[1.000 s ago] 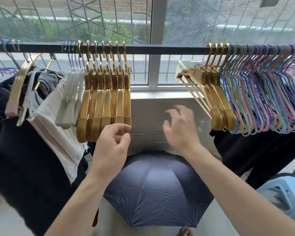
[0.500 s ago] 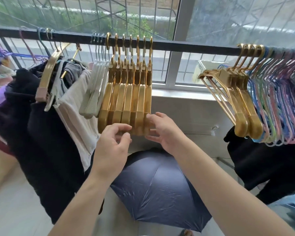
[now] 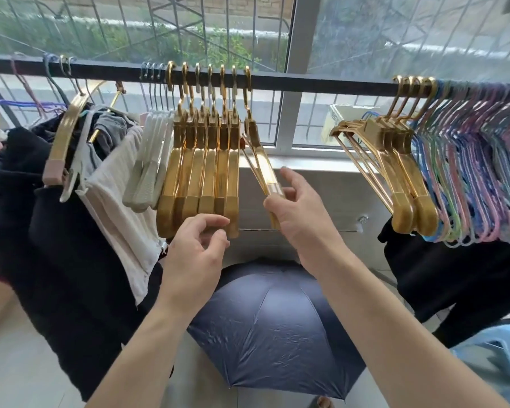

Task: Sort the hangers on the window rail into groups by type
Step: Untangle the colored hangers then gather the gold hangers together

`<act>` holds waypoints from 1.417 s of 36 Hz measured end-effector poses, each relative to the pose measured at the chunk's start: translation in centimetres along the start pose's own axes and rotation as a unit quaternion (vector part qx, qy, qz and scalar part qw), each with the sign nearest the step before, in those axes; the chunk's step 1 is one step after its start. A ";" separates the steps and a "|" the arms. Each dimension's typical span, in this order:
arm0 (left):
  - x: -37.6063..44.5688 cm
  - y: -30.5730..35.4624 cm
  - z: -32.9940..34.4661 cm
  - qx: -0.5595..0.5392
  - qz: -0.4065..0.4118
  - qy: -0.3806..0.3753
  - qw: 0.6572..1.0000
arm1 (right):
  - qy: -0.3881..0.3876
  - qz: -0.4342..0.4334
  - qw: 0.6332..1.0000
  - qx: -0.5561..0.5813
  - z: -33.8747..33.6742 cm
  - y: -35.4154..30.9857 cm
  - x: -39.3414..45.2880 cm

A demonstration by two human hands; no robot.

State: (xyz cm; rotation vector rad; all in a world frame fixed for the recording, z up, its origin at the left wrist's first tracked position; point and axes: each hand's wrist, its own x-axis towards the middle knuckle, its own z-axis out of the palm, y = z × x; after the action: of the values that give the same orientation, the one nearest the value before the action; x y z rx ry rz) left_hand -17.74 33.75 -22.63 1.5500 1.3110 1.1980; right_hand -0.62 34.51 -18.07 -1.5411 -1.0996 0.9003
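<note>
Step in hand: the right hand [image 3: 295,207] is separating one gold hanger [image 3: 261,163] from the left gold group [image 3: 200,178] on the window rail [image 3: 321,83]. Its fingers are pinching the lower end of that hanger's arm, which is swinging out tilted to the right while its hook is sitting on the rail just beside the group's last hook. The left hand [image 3: 195,260] is hovering just below the shoulder ends of the left gold group, fingers loosely curled, thumb near forefinger, holding nothing; whether it is touching the hangers I cannot tell.

Judgement: the single hanger is probably heading for the right gold group [image 3: 395,172], which is hanging well apart along the rail, touching the pastel wire hangers [image 3: 477,178] at the rail's right end. The next move is calling for sliding or lifting the hook along the open stretch of rail without dragging its neighbours.

Appearance: the gold hangers are looking glossy, metallic, with broad flattened shoulders and a thin lower bar. White hangers [image 3: 150,172] are sitting against the left side of the left gold group. Further left, a lone gold hanger [image 3: 68,134] is carrying clothes [image 3: 56,231]. A dark umbrella [image 3: 265,319] is lying open on the floor below.
</note>
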 end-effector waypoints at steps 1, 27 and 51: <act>0.0 0.1 0.1 -0.001 0.002 -0.003 1.000 | 0.025 -0.036 0.998 -0.040 -0.2 -0.3 -0.4; -3.0 -2.2 0.8 -0.037 -0.046 -0.080 0.995 | 0.160 -0.125 0.915 -0.348 -5.1 -2.9 5.1; -8.6 -24.5 -5.8 0.101 -0.472 -0.419 0.769 | -0.130 0.296 0.941 0.105 -11.6 19.2 -3.7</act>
State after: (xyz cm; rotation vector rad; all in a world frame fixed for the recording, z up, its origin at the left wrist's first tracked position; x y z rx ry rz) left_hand -30.07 29.62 -45.77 1.0364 1.2825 -0.2835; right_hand 13.01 25.83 -34.10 -1.6272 -0.6799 1.6133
